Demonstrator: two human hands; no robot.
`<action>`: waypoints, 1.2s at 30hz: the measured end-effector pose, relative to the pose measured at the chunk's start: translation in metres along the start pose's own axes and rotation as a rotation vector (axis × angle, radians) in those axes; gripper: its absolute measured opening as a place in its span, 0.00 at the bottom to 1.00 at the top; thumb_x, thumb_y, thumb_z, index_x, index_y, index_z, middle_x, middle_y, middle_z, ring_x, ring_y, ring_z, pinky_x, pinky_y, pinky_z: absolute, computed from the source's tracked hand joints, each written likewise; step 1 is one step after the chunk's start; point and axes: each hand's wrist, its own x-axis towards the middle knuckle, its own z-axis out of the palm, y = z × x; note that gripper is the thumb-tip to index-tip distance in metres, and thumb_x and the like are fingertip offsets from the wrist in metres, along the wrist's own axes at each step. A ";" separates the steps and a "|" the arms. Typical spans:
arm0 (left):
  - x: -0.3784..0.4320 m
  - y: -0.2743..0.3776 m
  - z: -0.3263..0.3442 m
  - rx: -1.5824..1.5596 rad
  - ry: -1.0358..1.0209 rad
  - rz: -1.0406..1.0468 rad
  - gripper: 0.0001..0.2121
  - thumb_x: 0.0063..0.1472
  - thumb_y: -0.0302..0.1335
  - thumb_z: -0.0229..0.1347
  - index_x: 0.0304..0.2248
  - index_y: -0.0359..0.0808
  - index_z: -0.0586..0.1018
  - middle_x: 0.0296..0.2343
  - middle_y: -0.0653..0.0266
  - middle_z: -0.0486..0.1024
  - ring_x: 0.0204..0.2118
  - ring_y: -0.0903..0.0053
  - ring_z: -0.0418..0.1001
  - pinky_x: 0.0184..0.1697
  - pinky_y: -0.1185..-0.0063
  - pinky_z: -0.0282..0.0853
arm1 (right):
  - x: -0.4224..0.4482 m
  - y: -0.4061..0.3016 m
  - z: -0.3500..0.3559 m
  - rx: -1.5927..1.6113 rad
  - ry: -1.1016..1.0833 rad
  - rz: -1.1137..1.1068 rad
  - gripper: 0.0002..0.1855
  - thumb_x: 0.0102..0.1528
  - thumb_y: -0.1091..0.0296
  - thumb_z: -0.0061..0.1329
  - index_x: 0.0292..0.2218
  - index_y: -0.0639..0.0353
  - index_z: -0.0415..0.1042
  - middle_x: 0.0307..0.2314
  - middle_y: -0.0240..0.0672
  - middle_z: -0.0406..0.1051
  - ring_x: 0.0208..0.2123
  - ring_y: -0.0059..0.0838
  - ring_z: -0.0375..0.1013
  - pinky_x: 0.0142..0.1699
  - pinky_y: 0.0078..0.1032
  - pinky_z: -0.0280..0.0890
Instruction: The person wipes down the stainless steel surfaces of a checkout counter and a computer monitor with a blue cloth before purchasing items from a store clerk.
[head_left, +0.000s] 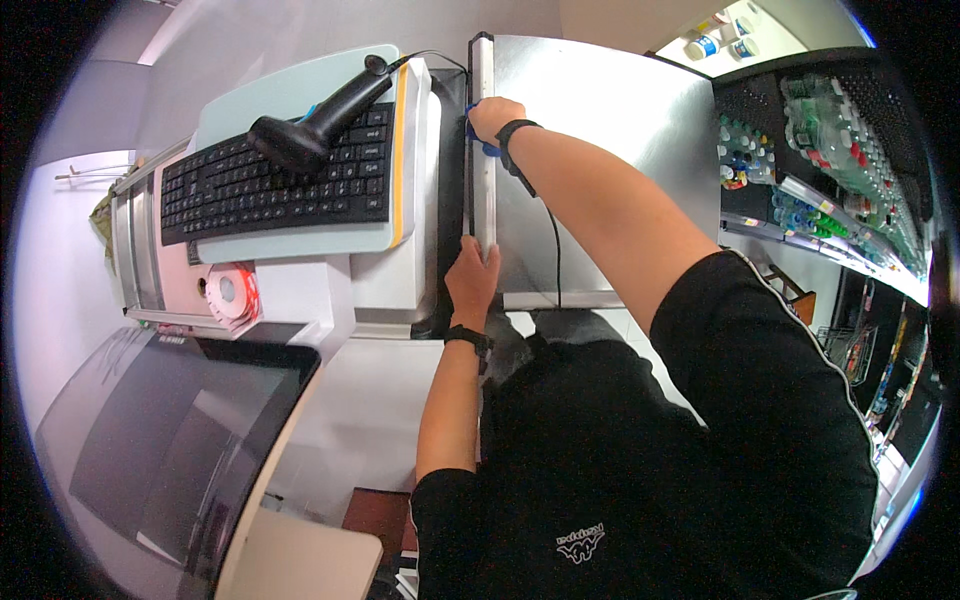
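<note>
A pale metal rail (486, 202) with a dark edge runs along the left side of a brushed metal counter panel (637, 112). Bunched under my right hand (498, 120) is a blue cloth (491, 150), pressed against the upper part of the rail. My left hand (472, 279) grips the rail lower down, its fingers and thumb on either side. Both wrists wear black bands. To the left, a black handheld barcode scanner (322, 124) lies across a black keyboard (277, 187) on a light board. A thin black cable passes over the metal panel beneath my right forearm.
A dark-screened monitor (172, 450) stands at lower left, below a roll of red and white tape (231, 294). Shelves of plastic bottles (847, 142) line the right side. White and blue tubs (703, 48) stand at upper right. A wooden stool (802, 300) is behind the counter's right side.
</note>
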 end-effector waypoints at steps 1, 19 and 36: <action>0.006 0.003 0.005 0.018 0.013 -0.042 0.18 0.61 0.43 0.55 0.32 0.37 0.65 0.22 0.57 0.73 0.25 0.55 0.75 0.27 0.64 0.70 | 0.007 0.005 0.000 -0.027 0.044 -0.021 0.15 0.58 0.67 0.43 0.42 0.54 0.79 0.42 0.34 0.77 0.45 0.36 0.76 0.45 0.34 0.72; 0.006 0.011 0.033 0.287 0.206 -0.108 0.16 0.66 0.43 0.50 0.29 0.39 0.67 0.21 0.64 0.71 0.27 0.66 0.76 0.23 0.71 0.73 | 0.145 0.056 -0.057 -0.336 0.256 -0.105 0.17 0.61 0.64 0.39 0.45 0.56 0.76 0.42 0.45 0.75 0.43 0.46 0.76 0.48 0.40 0.71; 0.001 0.012 0.036 0.268 0.308 -0.084 0.15 0.66 0.43 0.49 0.32 0.39 0.69 0.23 0.59 0.75 0.26 0.62 0.78 0.26 0.66 0.73 | 0.045 0.029 0.008 0.221 0.177 -0.006 0.28 0.57 0.43 0.43 0.37 0.63 0.78 0.35 0.47 0.77 0.40 0.45 0.76 0.46 0.37 0.68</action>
